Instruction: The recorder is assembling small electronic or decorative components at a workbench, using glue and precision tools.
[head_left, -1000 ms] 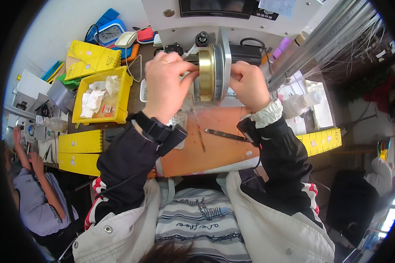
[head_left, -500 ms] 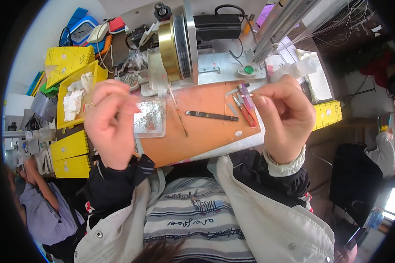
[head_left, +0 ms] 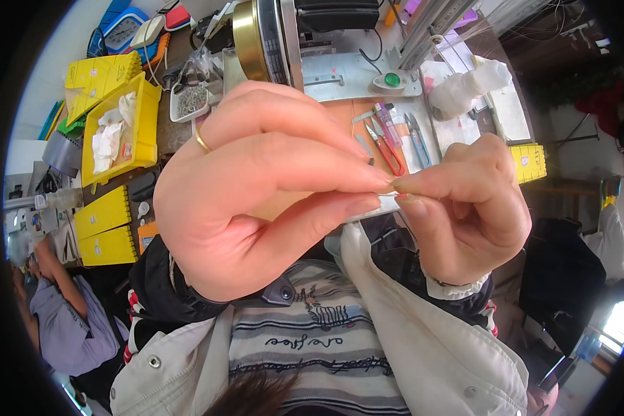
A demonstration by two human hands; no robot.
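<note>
My left hand (head_left: 249, 180) and my right hand (head_left: 475, 204) meet fingertip to fingertip in front of me. Each pinches with thumb and index finger. Between the tips shows a tiny thin whitish piece (head_left: 390, 195) with a reddish end near my right thumb; its kind is too small to make out. Beyond the hands, red-handled snips (head_left: 390, 154), a purple lighter (head_left: 385, 119) and a blue-grey hand tool (head_left: 417, 139) lie on the work surface. My left hand hides much of the orange board (head_left: 340, 113).
A machine with a brass drum (head_left: 248, 41) and a green button (head_left: 392, 80) stands at the back. Left are a yellow bin (head_left: 157, 111) and a white tray of small metal parts (head_left: 191, 104). A white bottle (head_left: 457, 97) stands right. Another person (head_left: 76, 312) sits far left.
Both hands have come together, my left one moving right and closer to the camera. The view has shifted a little. The clear tray and dark flat bar are now mostly hidden.
</note>
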